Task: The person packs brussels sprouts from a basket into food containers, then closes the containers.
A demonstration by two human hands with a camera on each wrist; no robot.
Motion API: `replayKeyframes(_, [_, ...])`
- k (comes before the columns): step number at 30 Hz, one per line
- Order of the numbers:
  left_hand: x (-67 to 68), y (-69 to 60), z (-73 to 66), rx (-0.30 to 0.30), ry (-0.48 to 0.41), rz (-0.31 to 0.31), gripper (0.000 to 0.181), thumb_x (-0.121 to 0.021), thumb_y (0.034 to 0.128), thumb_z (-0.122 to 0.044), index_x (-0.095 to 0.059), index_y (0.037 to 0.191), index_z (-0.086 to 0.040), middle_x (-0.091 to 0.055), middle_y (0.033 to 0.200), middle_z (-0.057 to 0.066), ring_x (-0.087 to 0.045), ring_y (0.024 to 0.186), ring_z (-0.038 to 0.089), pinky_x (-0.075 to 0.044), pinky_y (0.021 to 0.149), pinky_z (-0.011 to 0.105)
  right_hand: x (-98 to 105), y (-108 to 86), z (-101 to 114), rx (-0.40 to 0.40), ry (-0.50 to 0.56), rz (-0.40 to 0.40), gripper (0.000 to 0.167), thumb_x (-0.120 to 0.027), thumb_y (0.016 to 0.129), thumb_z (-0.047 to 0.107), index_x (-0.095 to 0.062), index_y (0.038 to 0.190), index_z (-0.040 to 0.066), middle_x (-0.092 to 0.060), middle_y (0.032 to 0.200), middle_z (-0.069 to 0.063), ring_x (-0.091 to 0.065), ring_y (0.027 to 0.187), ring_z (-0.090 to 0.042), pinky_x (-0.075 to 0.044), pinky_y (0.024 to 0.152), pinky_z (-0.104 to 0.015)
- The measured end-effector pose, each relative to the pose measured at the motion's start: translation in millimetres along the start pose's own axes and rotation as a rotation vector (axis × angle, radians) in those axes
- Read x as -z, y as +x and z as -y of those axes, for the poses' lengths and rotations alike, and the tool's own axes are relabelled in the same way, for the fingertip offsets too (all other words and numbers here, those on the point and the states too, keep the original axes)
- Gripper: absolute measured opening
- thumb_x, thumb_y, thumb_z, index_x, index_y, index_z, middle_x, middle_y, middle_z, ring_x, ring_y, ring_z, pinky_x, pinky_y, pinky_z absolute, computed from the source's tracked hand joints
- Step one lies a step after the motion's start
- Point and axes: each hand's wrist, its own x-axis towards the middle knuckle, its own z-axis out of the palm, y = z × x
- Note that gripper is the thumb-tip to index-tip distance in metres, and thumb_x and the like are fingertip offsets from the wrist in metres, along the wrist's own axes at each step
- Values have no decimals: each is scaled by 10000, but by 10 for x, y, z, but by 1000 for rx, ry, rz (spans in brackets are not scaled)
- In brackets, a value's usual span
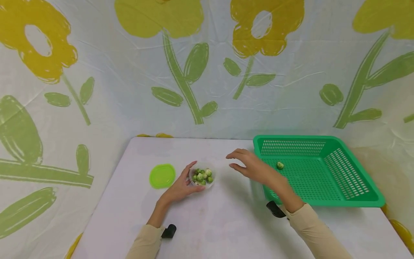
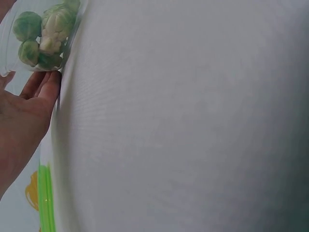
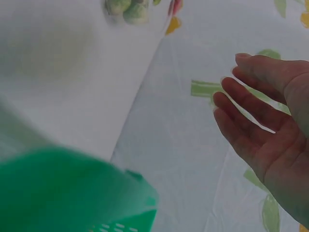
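Observation:
A clear round plastic container (image 1: 211, 184) with several Brussels sprouts (image 1: 200, 177) in it stands on the table. My left hand (image 1: 179, 187) grips its left side, thumb at the near edge and fingers round the far side. In the left wrist view the fingertips touch the container wall (image 2: 7, 48) low down. My right hand (image 1: 250, 165) is in the air between the container and a green basket (image 1: 323, 196). Its fingers are loosely bent, and the right wrist view shows nothing in them. One Brussels sprout (image 1: 280, 165) lies on the basket floor near its left side.
A bright green lid (image 1: 162, 176) lies flat on the white table (image 1: 207, 223), left of my left hand. The basket's raised rim runs along the right side of the table. Behind the table hangs a flower-printed cloth (image 1: 275, 104).

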Motion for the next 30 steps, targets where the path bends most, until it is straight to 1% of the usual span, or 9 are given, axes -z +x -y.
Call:
replayKeyframes(4, [16, 9, 7, -3, 4, -1, 1070, -869, 840, -395, -178, 1653, -312, -171, 1682, 57, -203, 1541, 217, -298, 1215, 511, 121, -44, -32, -37, -14, 2, 279, -721, 949, 7, -682, 1224, -10, -676, 1179, -126, -635, 1103, -316, -581, 883, -428])
replayKeyframes(8, [24, 13, -3, 2, 10, -2, 1068, -867, 840, -399, -178, 1652, -315, -162, 1684, 63, -199, 1542, 220, -295, 1216, 510, 241, -102, -83, -62, -31, -17, 270, -720, 946, -2, -690, 1214, -12, -679, 1184, -130, -633, 1101, -321, -580, 870, -440])
replayKeyframes(11, [28, 9, -20, 7, 13, -3, 1067, -868, 840, -400, -179, 1652, -317, -160, 1685, 67, -198, 1543, 222, -294, 1216, 513, 336, -156, -135, -92, -41, -27, 274, -715, 950, -4, -693, 1222, -5, -680, 1190, -123, -634, 1109, -326, -573, 876, -456])
replayKeyframes(16, [37, 4, -30, 16, 20, -9, 1065, -870, 839, -396, -181, 1648, -335, -167, 1685, 61, -203, 1540, 211, -299, 1215, 506, 482, -234, -236, -134, -45, -22, 283, -705, 963, 13, -687, 1245, -10, -677, 1195, -131, -631, 1132, -346, -566, 896, -488])
replayKeyframes(19, [38, 4, -27, 15, 19, -9, 1064, -870, 841, -389, -180, 1649, -331, -163, 1688, 64, -199, 1542, 217, -300, 1214, 509, 537, -278, -319, -131, -49, -23, 280, -700, 966, 11, -688, 1243, -25, -678, 1190, -141, -632, 1129, -352, -565, 896, -499])
replayKeyframes(25, [12, -4, -17, 0, 15, 4, 1059, -861, 853, -374, -171, 1653, -298, -131, 1697, 88, -175, 1554, 274, -296, 1208, 546, 618, -388, -478, -145, -51, -15, 276, -695, 968, 6, -680, 1237, -54, -677, 1205, -182, -642, 1118, -372, -556, 905, -540])
replayKeyframes(30, [-18, -7, 12, -1, -1, 1, 1060, -862, 856, -358, -166, 1654, -312, -139, 1694, 56, -176, 1554, 240, -285, 1218, 527, 687, -455, -601, -154, -60, 3, 283, -698, 970, 21, -671, 1236, -72, -675, 1206, -202, -643, 1121, -395, -555, 910, -543])
